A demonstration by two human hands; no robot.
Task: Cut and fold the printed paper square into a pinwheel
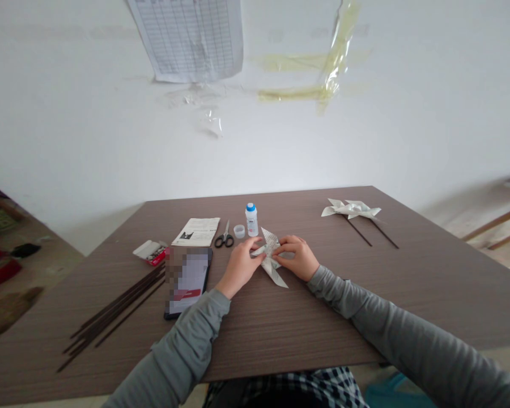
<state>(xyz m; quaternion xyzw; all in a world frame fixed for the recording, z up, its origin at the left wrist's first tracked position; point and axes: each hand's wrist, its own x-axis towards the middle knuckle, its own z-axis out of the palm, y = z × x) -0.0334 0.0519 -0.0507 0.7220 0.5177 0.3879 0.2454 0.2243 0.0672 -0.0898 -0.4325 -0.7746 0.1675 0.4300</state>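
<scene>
A paper pinwheel (pixel 274 274) made of printed paper is between my hands, over the middle of the table. My left hand (pixel 243 262) pinches its left side, fingers closed on the paper. From the right, my right hand (pixel 298 256) grips the pinwheel near its centre with thumb and fingertips. My fingers partly cover its middle. Just behind it stands a white bottle with a blue cap (pixel 251 220). A small clear cup (pixel 239 231) and black-handled scissors (pixel 224 238) lie to the left of the bottle.
Two finished-looking pinwheels on dark sticks (pixel 357 209) lie at the back right. At left are a phone (pixel 193 277), a stack of printed paper (pixel 196 231), an open red-and-white box (pixel 152 252) and several dark sticks (pixel 114 306). A white wall rises behind the table (pixel 408 294).
</scene>
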